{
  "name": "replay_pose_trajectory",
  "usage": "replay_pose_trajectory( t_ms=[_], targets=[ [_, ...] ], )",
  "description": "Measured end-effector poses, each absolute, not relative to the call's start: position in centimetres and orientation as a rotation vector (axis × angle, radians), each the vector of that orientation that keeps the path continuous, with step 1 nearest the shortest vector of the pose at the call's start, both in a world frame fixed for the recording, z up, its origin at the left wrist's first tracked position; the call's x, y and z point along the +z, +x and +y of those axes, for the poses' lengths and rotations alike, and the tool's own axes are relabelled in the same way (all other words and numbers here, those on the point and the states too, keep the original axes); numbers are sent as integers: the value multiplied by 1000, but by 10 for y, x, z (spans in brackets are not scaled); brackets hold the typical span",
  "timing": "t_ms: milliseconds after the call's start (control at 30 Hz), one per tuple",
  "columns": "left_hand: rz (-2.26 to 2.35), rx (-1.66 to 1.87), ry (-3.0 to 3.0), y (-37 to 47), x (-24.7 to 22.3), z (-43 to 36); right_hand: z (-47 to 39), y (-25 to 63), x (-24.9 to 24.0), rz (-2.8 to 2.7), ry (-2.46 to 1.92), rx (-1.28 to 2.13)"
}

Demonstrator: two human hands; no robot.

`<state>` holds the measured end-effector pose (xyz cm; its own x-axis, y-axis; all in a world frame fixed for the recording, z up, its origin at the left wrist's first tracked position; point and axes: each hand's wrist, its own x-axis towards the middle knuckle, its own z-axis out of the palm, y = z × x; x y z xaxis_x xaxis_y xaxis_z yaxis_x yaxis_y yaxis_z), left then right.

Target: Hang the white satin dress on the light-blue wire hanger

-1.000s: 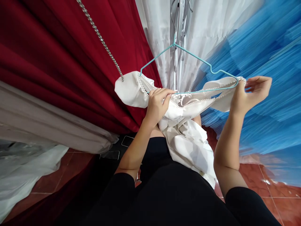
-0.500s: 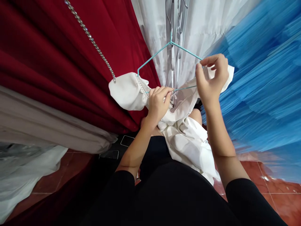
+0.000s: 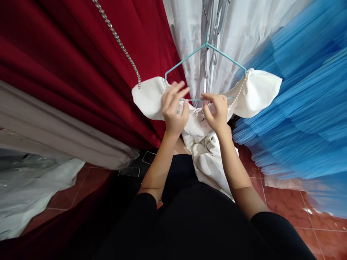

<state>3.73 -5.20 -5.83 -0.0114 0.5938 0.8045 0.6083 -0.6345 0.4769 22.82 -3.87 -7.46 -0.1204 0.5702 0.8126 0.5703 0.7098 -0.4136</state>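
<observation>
A white dress [image 3: 204,144] with pearl-beaded edges hangs on a thin light-blue wire hanger [image 3: 187,57], its puffed sleeves spread to both sides and its skirt bunched over my lap. My left hand [image 3: 175,108] is at the left part of the neckline, fingers apart and slightly blurred, with nothing visible in its grasp. My right hand [image 3: 217,110] is closed around the hanger's bottom bar, right of the neckline's middle, thumb and forefinger near each other. The hanger's hook reaches up to a metal rack.
Red fabric [image 3: 130,47] and a beaded strand [image 3: 119,43] hang at the left, blue tulle [image 3: 306,104] at the right. White cloth hangs behind the metal rack [image 3: 213,54]. Two phones [image 3: 130,172] lie on a dark surface beside my left forearm.
My right hand has moved left and down from the right shoulder of the dress to the bottom bar. My left hand has opened and shifted slightly left. The right sleeve now sits over the hanger's end.
</observation>
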Motion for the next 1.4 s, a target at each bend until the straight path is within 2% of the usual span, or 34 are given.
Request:
replay_pose_trajectory(
  t_ms=[200, 433, 600, 700, 767, 900, 1067, 1267, 1400],
  targets=[
    [-1515, -1936, -1956, -8, -47, -18, -44, 223, -74, -1799, -967, 37],
    [-1359, -2145, -1741, -59, -36, 10, -39, 246, -74, -1859, -897, -45],
    [-1522, -2268, -1394, -49, -80, -30, -41, 242, -76, -1837, -853, -53],
    [-1772, -2337, -1524, -13, -109, -60, -41, 238, -77, -1829, -834, 27],
    [-1766, -2294, -1842, 16, -113, -76, -43, 235, -77, -1819, -811, 86],
    [-1287, -2024, -2341, 63, -83, -93, -49, 235, -76, -1813, -839, 93],
    [-1305, -1763, -2266, 77, -53, -77, -54, 244, -81, -1823, -891, 66],
    [-1446, -1591, -2294, 68, -63, -57, -60, 256, -83, -1766, -845, -23],
    [-1443, -1573, -2295, 64, -64, -55, -41, 289, -71, -1509, -1023, -216]
  ],
)
